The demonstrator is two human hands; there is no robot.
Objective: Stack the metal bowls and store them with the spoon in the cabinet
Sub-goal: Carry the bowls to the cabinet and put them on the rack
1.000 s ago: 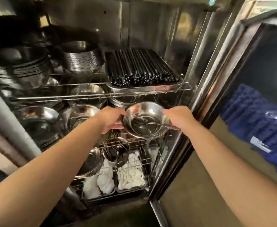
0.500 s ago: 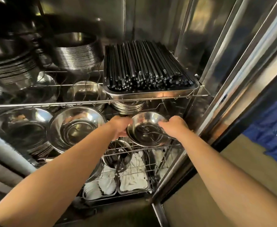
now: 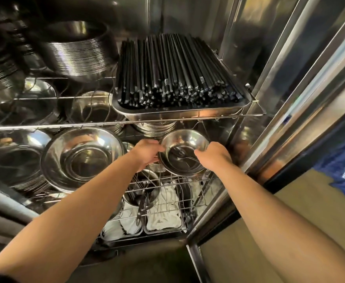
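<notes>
A small stack of metal bowls [image 3: 185, 140] is held inside the steel cabinet, just above the right end of the middle wire shelf [image 3: 168, 181]. A metal spoon [image 3: 185, 158] lies in the top bowl. My left hand [image 3: 148, 153] grips the stack's left rim. My right hand [image 3: 212, 157] grips its right front rim. The stack tilts slightly toward me, and I cannot tell whether its underside touches the shelf.
A tray of black chopsticks [image 3: 175, 78] sits on the upper shelf right above the bowls. A large metal bowl [image 3: 81, 158] stands to the left, with more bowl stacks [image 3: 75, 54] behind. White cloths [image 3: 163, 217] lie on the bottom shelf. The open cabinet door frame [image 3: 290, 99] rises at right.
Both hands have carried the bowls with the spoon deeper into the cabinet, under the chopstick tray. The camera has come closer to the shelves.
</notes>
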